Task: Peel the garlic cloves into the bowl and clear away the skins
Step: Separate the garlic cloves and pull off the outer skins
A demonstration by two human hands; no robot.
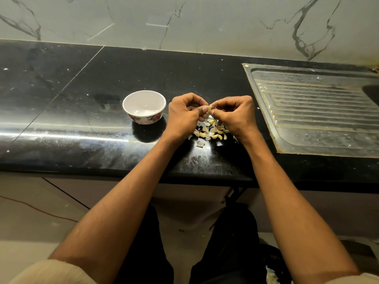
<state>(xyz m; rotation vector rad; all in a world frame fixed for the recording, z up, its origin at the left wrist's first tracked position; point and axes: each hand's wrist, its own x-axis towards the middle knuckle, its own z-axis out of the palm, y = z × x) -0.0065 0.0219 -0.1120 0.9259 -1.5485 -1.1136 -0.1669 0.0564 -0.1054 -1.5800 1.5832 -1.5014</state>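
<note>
Both hands meet above the black desk [86, 95], pinching one clove [210, 108] between them: the left hand [185, 113] grips it with thumb and fingers, the right hand [233, 114] picks at its top, perhaps at loose skin. The garlic pile [211, 132] lies just beneath. The bowl [144, 106] stands at nine o'clock of the hands; the drainboard [315, 111] at three o'clock.

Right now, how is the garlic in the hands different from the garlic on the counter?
The held clove is one piece, pinched between the left hand and right hand above the counter. The pile is many pieces lying loose beneath them. Both look pale yellow, and neither is in the bowl.
</note>
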